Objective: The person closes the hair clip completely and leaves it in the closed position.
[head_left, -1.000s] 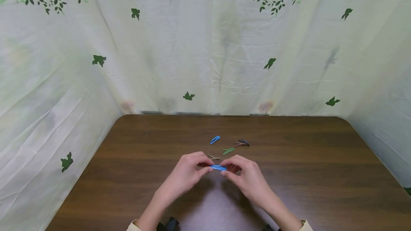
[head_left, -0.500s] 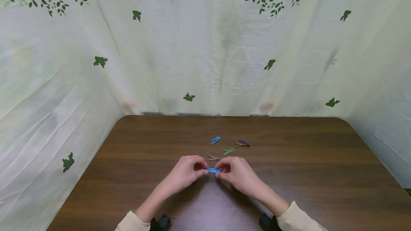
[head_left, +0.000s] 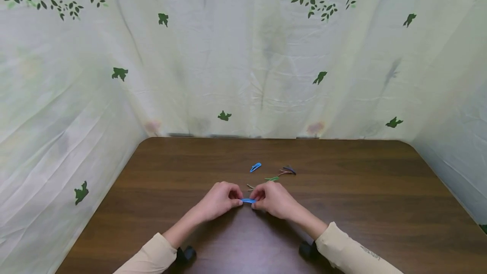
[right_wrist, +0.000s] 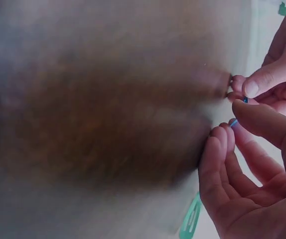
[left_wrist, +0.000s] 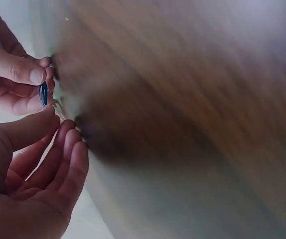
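Both hands, left hand (head_left: 220,200) and right hand (head_left: 274,199), pinch a blue snap hair clip (head_left: 249,201) between fingertips over the wooden table (head_left: 380,198); spare clips (head_left: 272,173) lie just behind.

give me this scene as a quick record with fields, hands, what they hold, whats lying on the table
left hand: left hand pinches one end of the blue hair clip
right hand: right hand pinches the other end of it
held clip: level between both hands, just above the table
loose clips: second blue clip, green clip, dark clip, and a tan clip mostly hidden behind the hands
surface: dark wooden table
backdrop: pale leaf-print cloth
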`<action>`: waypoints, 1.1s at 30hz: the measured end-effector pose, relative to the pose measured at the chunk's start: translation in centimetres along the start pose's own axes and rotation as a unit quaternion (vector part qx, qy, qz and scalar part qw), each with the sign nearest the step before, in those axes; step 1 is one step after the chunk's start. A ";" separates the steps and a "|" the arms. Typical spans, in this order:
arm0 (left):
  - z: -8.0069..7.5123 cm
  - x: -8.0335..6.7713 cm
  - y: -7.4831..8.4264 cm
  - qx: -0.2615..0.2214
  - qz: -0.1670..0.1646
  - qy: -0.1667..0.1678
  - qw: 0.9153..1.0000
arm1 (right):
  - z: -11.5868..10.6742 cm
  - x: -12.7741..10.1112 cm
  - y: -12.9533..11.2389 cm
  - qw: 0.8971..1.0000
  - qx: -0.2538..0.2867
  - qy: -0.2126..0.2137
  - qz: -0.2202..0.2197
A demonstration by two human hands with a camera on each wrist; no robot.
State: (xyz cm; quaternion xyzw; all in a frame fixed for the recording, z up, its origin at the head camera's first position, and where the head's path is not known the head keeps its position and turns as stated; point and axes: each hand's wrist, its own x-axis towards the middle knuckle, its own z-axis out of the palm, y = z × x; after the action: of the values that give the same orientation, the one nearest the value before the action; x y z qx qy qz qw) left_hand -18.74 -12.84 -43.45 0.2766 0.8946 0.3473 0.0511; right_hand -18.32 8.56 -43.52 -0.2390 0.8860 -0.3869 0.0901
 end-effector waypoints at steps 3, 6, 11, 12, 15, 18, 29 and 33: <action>-0.1 0.2 -0.3 0.001 0.004 -0.006 1.000 | 0.1 0.3 0.1 1.000 -0.007 -0.002 -0.002; -0.2 0.3 -0.4 0.009 0.005 -0.011 1.000 | 0.1 0.5 0.1 1.000 -0.015 -0.003 -0.007; -0.2 0.5 -0.4 0.030 0.008 -0.017 0.999 | 0.4 0.7 0.2 1.000 -0.024 -0.007 -0.015; -0.2 0.5 -0.4 0.031 0.010 -0.017 0.999 | 0.4 0.7 0.2 1.000 -0.025 -0.007 -0.015; -0.1 0.5 -0.5 0.034 0.014 -0.015 0.999 | 0.5 0.7 0.2 1.000 -0.026 -0.007 -0.012; 0.0 0.5 -0.6 0.036 0.016 -0.014 0.999 | 0.5 0.7 0.2 1.000 -0.023 -0.008 -0.012; 0.2 0.4 -1.1 0.029 0.018 -0.010 0.999 | 0.4 0.2 0.4 1.000 0.012 -0.015 -0.014; 0.0 0.2 -1.1 0.014 0.018 -0.012 1.000 | 0.2 -0.2 0.6 0.999 0.026 -0.017 -0.019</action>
State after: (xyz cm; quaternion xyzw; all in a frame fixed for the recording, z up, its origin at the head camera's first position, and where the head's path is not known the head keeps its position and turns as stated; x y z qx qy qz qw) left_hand -19.42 -13.44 -44.15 0.2976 0.8935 0.3322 0.0520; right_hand -18.30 8.87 -44.04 -0.2595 0.8695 -0.4074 0.1036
